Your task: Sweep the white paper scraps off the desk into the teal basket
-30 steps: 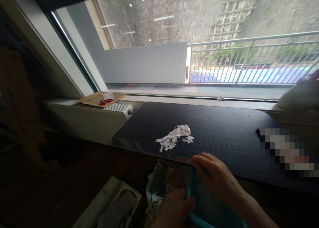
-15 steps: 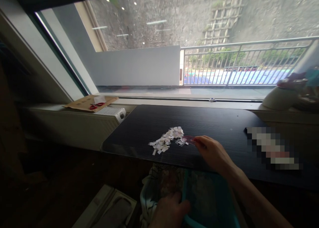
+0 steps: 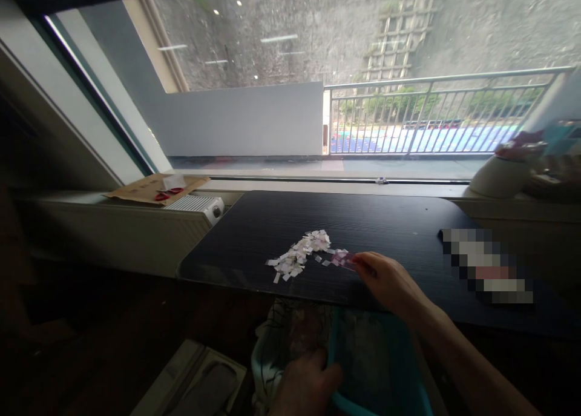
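A pink sheet (image 3: 344, 260) is pinched tight in the right hand (image 3: 385, 275), the blue bin (image 3: 411, 367) below gripped by the left hand (image 3: 305, 381) — paper scraps (image 3: 297, 255) just leftward might be scattered by too quick a sweep.

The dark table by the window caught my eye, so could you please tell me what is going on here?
A person's right hand holds a pinkish see-through sheet at a few small scraps on the table. Most of the pale scraps lie in a pile to its left. Below the table's edge, the left hand holds the rim of a blue-green bin.
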A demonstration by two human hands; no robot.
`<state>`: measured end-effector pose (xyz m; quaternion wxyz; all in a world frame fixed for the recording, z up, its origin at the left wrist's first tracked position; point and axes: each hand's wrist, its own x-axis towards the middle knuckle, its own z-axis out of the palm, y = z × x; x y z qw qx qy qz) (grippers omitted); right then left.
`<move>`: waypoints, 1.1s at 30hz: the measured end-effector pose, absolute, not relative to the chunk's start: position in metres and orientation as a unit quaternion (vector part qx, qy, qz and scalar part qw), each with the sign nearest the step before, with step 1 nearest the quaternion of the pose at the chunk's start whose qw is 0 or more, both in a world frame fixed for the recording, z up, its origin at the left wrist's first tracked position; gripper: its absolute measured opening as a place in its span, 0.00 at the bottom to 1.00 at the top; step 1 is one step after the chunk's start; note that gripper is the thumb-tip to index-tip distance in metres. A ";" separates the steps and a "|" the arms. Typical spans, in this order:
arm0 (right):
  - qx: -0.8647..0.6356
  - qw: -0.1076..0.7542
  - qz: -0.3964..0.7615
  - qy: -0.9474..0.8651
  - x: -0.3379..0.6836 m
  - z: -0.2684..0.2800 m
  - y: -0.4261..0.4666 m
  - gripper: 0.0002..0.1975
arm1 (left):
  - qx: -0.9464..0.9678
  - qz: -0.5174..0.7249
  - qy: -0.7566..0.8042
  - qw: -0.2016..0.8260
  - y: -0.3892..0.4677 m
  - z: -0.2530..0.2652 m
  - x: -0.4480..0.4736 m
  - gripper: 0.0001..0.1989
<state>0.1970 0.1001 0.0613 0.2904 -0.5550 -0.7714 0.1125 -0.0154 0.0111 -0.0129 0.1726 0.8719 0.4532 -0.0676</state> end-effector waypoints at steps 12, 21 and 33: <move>-0.584 0.273 0.072 -0.761 0.208 0.068 0.096 0.11 | 0.870 -0.079 0.454 0.176 0.012 -0.014 -0.014 0.13; -0.584 0.248 0.078 -0.769 0.202 0.076 0.095 0.12 | 0.866 -0.099 0.454 0.184 0.014 -0.010 -0.015 0.13; -0.626 0.187 0.080 -0.753 0.218 0.084 0.092 0.10 | 0.857 -0.117 0.458 0.205 0.016 -0.010 -0.015 0.12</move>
